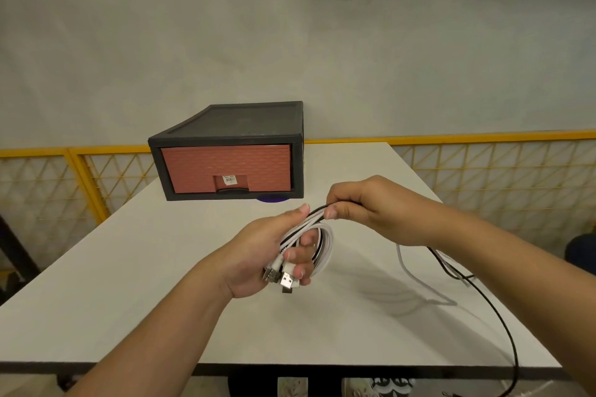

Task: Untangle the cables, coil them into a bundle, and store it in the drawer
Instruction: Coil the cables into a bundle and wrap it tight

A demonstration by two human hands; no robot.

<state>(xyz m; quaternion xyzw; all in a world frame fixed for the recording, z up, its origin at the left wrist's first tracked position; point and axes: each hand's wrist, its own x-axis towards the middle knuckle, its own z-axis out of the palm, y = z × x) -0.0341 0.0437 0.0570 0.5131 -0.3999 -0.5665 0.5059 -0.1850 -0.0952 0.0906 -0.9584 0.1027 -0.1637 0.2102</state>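
Observation:
My left hand [267,251] grips a small coil of white and black cables [324,243] above the middle of the white table [129,300], with several USB plugs [283,280] sticking out below its fingers. My right hand [364,206] pinches the same strands just above and to the right of the coil. From under the right hand, loose lengths trail away: a white cable [416,280] lies on the table, and a black cable [503,322] runs over the front right edge. The drawer unit [230,151], dark grey with a reddish-brown drawer front, stands closed at the far side.
A purple object [272,198] peeks out from under the drawer unit's front right corner. Yellow mesh railing [483,164] runs behind the table on both sides. The table's front edge [322,369] is close to me, with shoes on the floor below it.

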